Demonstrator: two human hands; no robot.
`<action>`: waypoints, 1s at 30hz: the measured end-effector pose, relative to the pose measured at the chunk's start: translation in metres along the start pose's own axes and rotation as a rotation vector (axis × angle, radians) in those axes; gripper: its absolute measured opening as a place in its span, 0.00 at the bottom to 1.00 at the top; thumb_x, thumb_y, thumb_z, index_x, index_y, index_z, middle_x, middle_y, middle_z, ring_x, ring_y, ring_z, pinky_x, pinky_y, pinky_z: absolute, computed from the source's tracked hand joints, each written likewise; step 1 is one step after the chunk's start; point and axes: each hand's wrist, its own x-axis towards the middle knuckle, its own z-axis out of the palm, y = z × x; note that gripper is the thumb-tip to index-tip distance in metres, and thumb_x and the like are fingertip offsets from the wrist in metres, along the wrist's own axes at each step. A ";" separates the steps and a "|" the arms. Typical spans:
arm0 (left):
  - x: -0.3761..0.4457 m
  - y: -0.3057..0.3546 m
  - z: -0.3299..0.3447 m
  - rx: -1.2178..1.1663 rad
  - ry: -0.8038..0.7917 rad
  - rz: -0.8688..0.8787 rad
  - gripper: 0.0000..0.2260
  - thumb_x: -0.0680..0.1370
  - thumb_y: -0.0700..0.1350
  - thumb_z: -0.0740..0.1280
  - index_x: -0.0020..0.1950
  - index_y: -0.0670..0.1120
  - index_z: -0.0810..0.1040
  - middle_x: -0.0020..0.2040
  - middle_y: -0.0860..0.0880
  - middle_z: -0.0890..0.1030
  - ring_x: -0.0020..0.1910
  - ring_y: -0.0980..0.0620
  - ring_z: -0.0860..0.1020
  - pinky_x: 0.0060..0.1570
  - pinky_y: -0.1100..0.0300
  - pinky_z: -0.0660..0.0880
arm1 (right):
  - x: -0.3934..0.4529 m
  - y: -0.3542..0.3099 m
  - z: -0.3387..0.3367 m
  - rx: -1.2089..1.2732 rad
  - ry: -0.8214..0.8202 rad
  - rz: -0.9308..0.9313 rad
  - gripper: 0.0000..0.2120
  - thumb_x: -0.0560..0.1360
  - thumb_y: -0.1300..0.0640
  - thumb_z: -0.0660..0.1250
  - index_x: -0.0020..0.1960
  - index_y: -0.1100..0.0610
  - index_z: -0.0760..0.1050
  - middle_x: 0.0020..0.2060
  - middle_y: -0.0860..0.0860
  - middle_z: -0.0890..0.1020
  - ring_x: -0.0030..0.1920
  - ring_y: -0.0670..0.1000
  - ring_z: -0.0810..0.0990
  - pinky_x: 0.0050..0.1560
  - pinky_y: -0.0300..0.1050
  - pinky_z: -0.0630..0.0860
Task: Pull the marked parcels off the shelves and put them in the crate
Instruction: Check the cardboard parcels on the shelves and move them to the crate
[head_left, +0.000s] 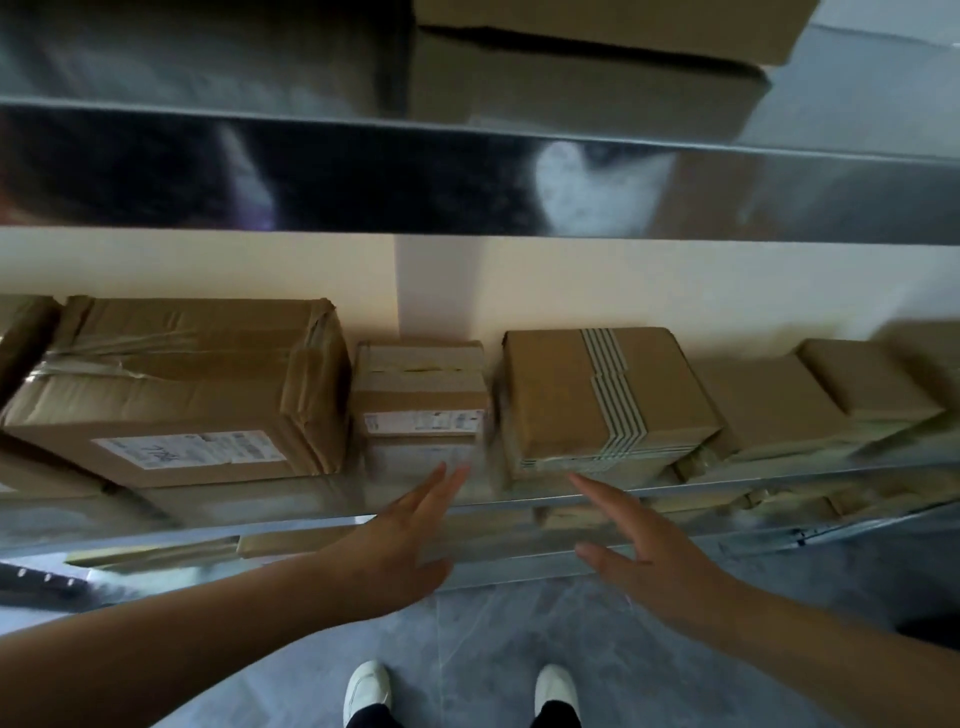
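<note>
Parcels sit in a row on the metal shelf (519, 525). Small parcel w/ white label (422, 395) at centre, 12 o'clock from the left hand (400, 540); can't tell which ones are marked. Big labelled box (182, 384) just beside it at 9 o'clock, striped-tape box (597, 395) just beside it at 3 o'clock, plainer boxes (810, 400) further out at 3. Both hands reach toward the shelf edge, empty. Left hand: fingers straight, slightly apart, tips just short of the small parcel's front. Right hand (649, 545): fingers straight and spread, thumb out to 9 o'clock, tips near the striped-tape box's lower front; contact unclear, frame blurred. Upper shelf (467, 176) at 12 o'clock carries a carton (597, 31). White shoes (368, 691) at 6 o'clock on grey floor.
</note>
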 end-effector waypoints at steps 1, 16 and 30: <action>0.005 0.009 0.003 -0.005 0.032 -0.013 0.43 0.79 0.50 0.66 0.74 0.65 0.32 0.80 0.54 0.44 0.79 0.56 0.51 0.69 0.70 0.52 | -0.006 0.008 -0.012 0.005 0.033 0.000 0.27 0.79 0.46 0.65 0.71 0.29 0.57 0.69 0.23 0.59 0.67 0.23 0.56 0.56 0.20 0.62; 0.064 0.121 0.035 -0.205 0.393 -0.259 0.43 0.77 0.43 0.70 0.79 0.61 0.41 0.80 0.50 0.55 0.76 0.50 0.59 0.69 0.58 0.64 | -0.008 0.073 -0.120 0.476 -0.104 0.111 0.38 0.75 0.45 0.70 0.64 0.17 0.46 0.78 0.37 0.50 0.75 0.49 0.60 0.74 0.60 0.62; 0.072 0.119 0.044 -0.689 0.500 -0.347 0.37 0.78 0.37 0.68 0.77 0.63 0.55 0.76 0.51 0.62 0.75 0.48 0.63 0.70 0.48 0.68 | -0.004 0.082 -0.083 0.513 0.167 0.069 0.36 0.77 0.52 0.69 0.74 0.28 0.53 0.77 0.37 0.55 0.74 0.46 0.61 0.73 0.54 0.62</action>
